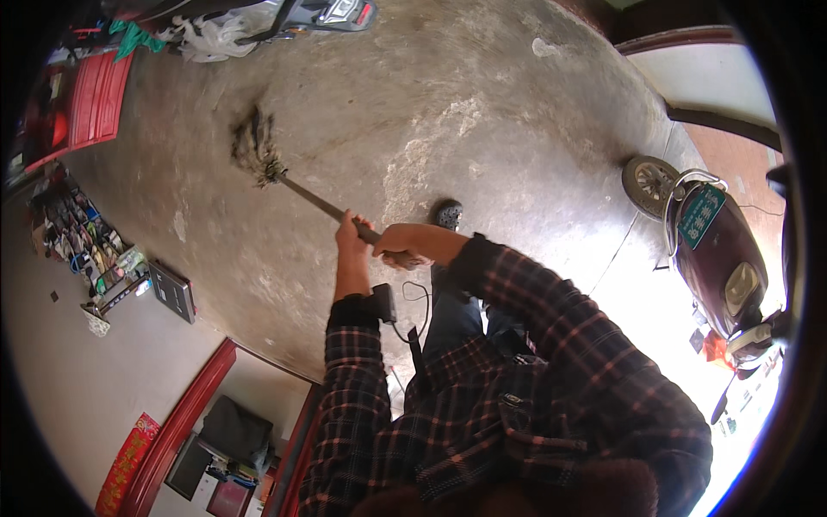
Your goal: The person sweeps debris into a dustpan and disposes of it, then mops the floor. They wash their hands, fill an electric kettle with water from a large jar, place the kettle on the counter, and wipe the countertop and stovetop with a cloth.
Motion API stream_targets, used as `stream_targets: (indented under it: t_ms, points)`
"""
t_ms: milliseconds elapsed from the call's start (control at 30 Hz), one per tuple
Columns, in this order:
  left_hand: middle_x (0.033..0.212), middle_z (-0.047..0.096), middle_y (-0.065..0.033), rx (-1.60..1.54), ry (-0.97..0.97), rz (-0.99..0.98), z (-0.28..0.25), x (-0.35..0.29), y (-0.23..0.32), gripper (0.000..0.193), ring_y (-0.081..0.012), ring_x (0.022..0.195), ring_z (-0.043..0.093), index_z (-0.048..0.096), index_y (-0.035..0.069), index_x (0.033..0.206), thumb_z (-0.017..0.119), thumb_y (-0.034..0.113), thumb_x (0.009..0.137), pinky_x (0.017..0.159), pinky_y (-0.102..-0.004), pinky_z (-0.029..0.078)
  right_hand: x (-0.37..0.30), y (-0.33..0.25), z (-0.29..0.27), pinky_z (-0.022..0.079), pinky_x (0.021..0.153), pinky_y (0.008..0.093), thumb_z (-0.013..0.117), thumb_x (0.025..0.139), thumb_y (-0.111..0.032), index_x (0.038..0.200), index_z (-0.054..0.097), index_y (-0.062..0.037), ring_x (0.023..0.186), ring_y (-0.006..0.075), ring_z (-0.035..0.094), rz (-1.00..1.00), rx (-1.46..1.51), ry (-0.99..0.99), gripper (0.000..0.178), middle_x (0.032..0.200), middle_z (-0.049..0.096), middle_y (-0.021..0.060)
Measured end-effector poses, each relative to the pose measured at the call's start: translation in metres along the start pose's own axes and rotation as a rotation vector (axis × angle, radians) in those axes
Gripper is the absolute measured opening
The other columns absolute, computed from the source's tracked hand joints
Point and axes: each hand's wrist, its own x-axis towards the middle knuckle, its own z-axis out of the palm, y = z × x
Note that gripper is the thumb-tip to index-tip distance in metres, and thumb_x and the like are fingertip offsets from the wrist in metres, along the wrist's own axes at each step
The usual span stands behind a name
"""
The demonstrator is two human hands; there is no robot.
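Head: fingers (pixel 401 259) around probable mop (pixel 314 201).

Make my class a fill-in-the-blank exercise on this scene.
1. Of the left hand and right hand, the ____ one grips nearer the mop head.
2. The number of hands on the mop handle is ____.
3. The motorbike with the green plate stands toward the picture's ____ edge.
Missing words: left; two; right.
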Motion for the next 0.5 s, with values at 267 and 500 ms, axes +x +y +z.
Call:
stream_targets:
  t_ms: [267,500]
  points:
    - [0.072,0.045,-0.0083,0.311,0.161,-0.179,0.03,-0.003,-0.007,0.018,-0.024,0.062,0.046,0.04,0.003,0.089,0.052,0.015,0.093,0.062,-0.0425,0.047,-0.012,0.035,-0.018,0.032,0.035,0.0352,0.054,0.088,-0.033,0.063,0.053,-0.0048,0.041,0.016,0.045,0.021,0.017,0.025,0.038,0.055,0.053,0.0099]
    - [0.074,0.048,-0.0102,0.568,-0.103,-0.448,0.024,-0.051,-0.269,0.018,-0.0271,0.064,0.052,0.043,0.003,0.09,0.049,0.02,0.094,0.068,-0.0493,0.051,-0.163,0.293,-0.03,0.034,0.032,0.0292,0.057,0.086,-0.027,0.079,0.057,-0.0032,0.04,0.0133,0.048,-0.252,0.292,0.339,0.025,0.054,0.049,0.0036]
